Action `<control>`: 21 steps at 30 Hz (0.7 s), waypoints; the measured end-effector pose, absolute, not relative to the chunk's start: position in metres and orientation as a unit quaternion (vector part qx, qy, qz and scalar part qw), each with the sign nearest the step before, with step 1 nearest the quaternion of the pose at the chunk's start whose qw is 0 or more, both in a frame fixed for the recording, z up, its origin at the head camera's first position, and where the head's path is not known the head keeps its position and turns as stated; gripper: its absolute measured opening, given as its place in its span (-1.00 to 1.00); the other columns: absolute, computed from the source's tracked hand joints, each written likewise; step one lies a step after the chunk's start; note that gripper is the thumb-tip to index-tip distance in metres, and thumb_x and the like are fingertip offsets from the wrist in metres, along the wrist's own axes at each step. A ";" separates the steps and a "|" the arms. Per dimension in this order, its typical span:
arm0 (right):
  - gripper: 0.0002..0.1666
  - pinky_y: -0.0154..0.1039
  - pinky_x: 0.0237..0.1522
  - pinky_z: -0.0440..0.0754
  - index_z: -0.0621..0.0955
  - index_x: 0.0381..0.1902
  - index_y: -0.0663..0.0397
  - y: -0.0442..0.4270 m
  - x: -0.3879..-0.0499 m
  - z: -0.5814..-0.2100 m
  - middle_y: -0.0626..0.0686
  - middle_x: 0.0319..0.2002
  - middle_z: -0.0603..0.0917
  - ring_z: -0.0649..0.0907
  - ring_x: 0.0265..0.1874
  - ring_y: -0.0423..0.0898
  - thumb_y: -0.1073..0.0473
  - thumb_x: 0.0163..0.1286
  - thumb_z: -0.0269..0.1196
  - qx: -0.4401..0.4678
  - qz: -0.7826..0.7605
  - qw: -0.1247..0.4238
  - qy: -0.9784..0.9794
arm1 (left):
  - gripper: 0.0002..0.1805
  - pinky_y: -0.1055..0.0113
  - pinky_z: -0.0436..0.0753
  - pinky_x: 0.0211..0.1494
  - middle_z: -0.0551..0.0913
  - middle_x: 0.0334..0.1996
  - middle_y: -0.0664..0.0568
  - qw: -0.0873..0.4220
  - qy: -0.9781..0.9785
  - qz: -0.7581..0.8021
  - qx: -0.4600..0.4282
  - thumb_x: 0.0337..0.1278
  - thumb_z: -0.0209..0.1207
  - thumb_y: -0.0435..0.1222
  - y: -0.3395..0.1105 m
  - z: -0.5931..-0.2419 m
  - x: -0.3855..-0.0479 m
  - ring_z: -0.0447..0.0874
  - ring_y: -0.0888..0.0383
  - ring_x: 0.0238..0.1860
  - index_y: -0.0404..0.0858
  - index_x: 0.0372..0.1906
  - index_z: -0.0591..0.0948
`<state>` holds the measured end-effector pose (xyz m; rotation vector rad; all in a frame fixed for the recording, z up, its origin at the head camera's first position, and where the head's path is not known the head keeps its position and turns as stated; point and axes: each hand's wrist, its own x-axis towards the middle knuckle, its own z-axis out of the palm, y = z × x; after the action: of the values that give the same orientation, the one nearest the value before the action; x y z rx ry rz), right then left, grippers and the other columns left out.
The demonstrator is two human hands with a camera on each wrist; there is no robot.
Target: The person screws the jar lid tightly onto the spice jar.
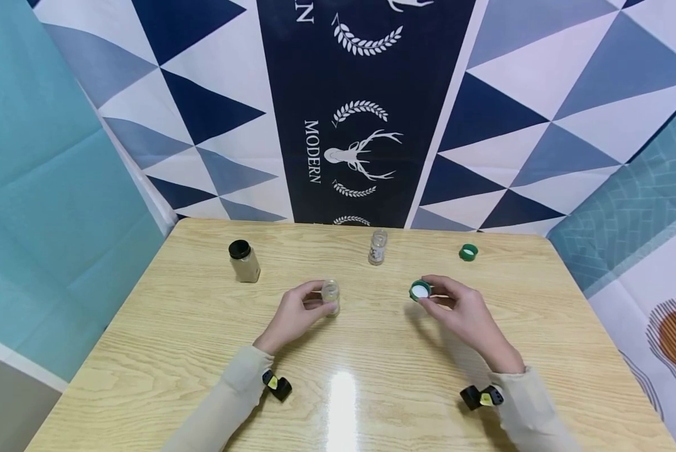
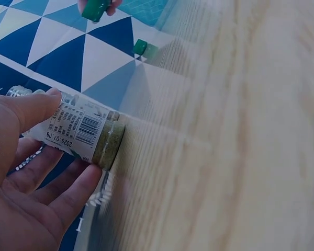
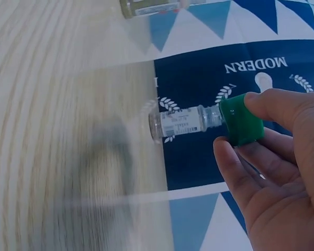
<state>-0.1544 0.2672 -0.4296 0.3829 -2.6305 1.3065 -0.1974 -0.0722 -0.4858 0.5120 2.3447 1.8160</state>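
Observation:
My left hand (image 1: 292, 317) grips a small open-topped clear spice jar (image 1: 330, 290) between thumb and fingers. In the left wrist view this jar (image 2: 76, 128) carries a white barcode label and has greenish-brown powder at its bottom. It stands upright at the tabletop; whether its base touches the wood I cannot tell. To the right, my right hand (image 1: 470, 314) pinches a green cap (image 3: 243, 120) above the table, its white inside facing up toward the head camera. The cap is apart from the held jar.
A second clear jar (image 1: 378, 248) without a cap stands near the table's back edge. Another green cap (image 1: 469, 252) lies at the back right. At the back left is a black-capped jar (image 1: 245, 261) of beige contents. Patterned cloth (image 1: 366, 81) hangs behind the wooden table (image 1: 162, 351).

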 end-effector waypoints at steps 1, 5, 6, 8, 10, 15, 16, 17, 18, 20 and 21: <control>-0.54 -0.52 -0.08 0.70 0.65 0.19 0.21 0.267 -0.154 -0.430 0.20 0.00 0.76 0.74 -0.13 -0.24 0.30 0.34 0.44 0.127 0.440 0.088 -0.884 | -0.46 0.33 0.76 0.07 0.69 0.12 -0.17 0.066 0.777 0.603 0.169 0.25 0.42 -0.23 -0.072 -0.486 -0.197 0.75 -0.08 0.09 -0.19 0.30 0.60; -0.54 -0.53 -0.08 0.70 0.65 0.18 0.20 0.265 -0.154 -0.430 0.20 -0.01 0.76 0.73 -0.13 -0.26 0.29 0.34 0.43 0.123 0.445 0.089 -0.883 | -0.46 0.31 0.76 0.09 0.70 0.11 -0.15 0.065 0.778 0.601 0.171 0.24 0.43 -0.22 -0.072 -0.486 -0.197 0.76 -0.06 0.08 -0.19 0.30 0.60; -0.55 -0.52 -0.08 0.71 0.65 0.18 0.20 0.265 -0.154 -0.430 0.20 -0.02 0.76 0.73 -0.13 -0.25 0.30 0.34 0.43 0.125 0.446 0.091 -0.881 | -0.46 0.30 0.76 0.09 0.70 0.11 -0.15 0.064 0.779 0.600 0.171 0.23 0.43 -0.22 -0.072 -0.486 -0.197 0.76 -0.06 0.08 -0.19 0.30 0.60; -0.55 -0.52 -0.09 0.71 0.65 0.18 0.21 0.265 -0.154 -0.431 0.20 -0.03 0.76 0.74 -0.13 -0.23 0.31 0.34 0.43 0.128 0.448 0.094 -0.880 | -0.46 0.30 0.75 0.11 0.70 0.11 -0.14 0.063 0.781 0.597 0.172 0.23 0.43 -0.22 -0.071 -0.485 -0.196 0.76 -0.05 0.07 -0.19 0.29 0.61; -0.55 -0.51 -0.10 0.71 0.65 0.18 0.21 0.264 -0.154 -0.431 0.20 -0.03 0.77 0.73 -0.14 -0.24 0.31 0.34 0.43 0.131 0.449 0.098 -0.879 | -0.46 0.30 0.76 0.10 0.70 0.12 -0.14 0.063 0.784 0.593 0.172 0.23 0.43 -0.21 -0.070 -0.484 -0.195 0.77 -0.06 0.06 -0.20 0.29 0.61; -0.54 -0.49 -0.10 0.72 0.65 0.18 0.18 0.262 -0.154 -0.431 0.16 -0.03 0.77 0.70 -0.14 -0.34 0.30 0.33 0.44 0.130 0.455 0.098 -0.875 | -0.46 0.33 0.76 0.06 0.68 0.15 -0.16 0.074 0.787 0.587 0.176 0.25 0.42 -0.21 -0.066 -0.481 -0.192 0.77 -0.06 0.06 -0.21 0.30 0.60; -0.54 -0.48 -0.10 0.72 0.65 0.17 0.18 0.262 -0.154 -0.431 0.16 -0.04 0.77 0.70 -0.14 -0.35 0.30 0.33 0.45 0.130 0.456 0.098 -0.875 | -0.46 0.34 0.76 0.06 0.68 0.16 -0.16 0.076 0.787 0.586 0.178 0.25 0.42 -0.21 -0.065 -0.481 -0.191 0.77 -0.06 0.07 -0.21 0.30 0.60; -0.55 -0.48 -0.11 0.73 0.65 0.16 0.18 0.261 -0.154 -0.431 0.16 -0.05 0.77 0.70 -0.14 -0.34 0.30 0.32 0.45 0.130 0.457 0.099 -0.874 | -0.46 0.35 0.76 0.06 0.67 0.16 -0.15 0.079 0.786 0.586 0.180 0.25 0.42 -0.22 -0.065 -0.481 -0.191 0.77 -0.06 0.07 -0.20 0.30 0.59; -0.55 -0.47 -0.11 0.73 0.65 0.16 0.18 0.261 -0.153 -0.431 0.16 -0.06 0.77 0.71 -0.15 -0.32 0.30 0.32 0.45 0.132 0.458 0.099 -0.873 | -0.46 0.35 0.76 0.07 0.67 0.17 -0.15 0.080 0.785 0.586 0.181 0.25 0.42 -0.22 -0.064 -0.480 -0.191 0.77 -0.05 0.08 -0.20 0.30 0.59; -0.56 -0.46 -0.11 0.73 0.66 0.15 0.18 0.260 -0.152 -0.430 0.16 -0.07 0.77 0.72 -0.14 -0.28 0.31 0.32 0.45 0.134 0.461 0.099 -0.871 | -0.46 0.35 0.75 0.08 0.67 0.17 -0.15 0.079 0.786 0.585 0.185 0.25 0.42 -0.22 -0.063 -0.480 -0.190 0.76 -0.05 0.08 -0.20 0.30 0.59; -0.56 -0.46 -0.11 0.73 0.66 0.15 0.18 0.259 -0.152 -0.430 0.16 -0.07 0.77 0.73 -0.14 -0.25 0.30 0.32 0.45 0.136 0.464 0.099 -0.870 | -0.47 0.34 0.76 0.07 0.67 0.17 -0.15 0.078 0.787 0.583 0.188 0.26 0.41 -0.22 -0.062 -0.479 -0.189 0.76 -0.06 0.08 -0.20 0.30 0.59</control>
<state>-0.1517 0.2593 -0.4296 0.4024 -2.5731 1.3714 -0.1891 -0.0625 -0.4795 0.5638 2.3547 1.7450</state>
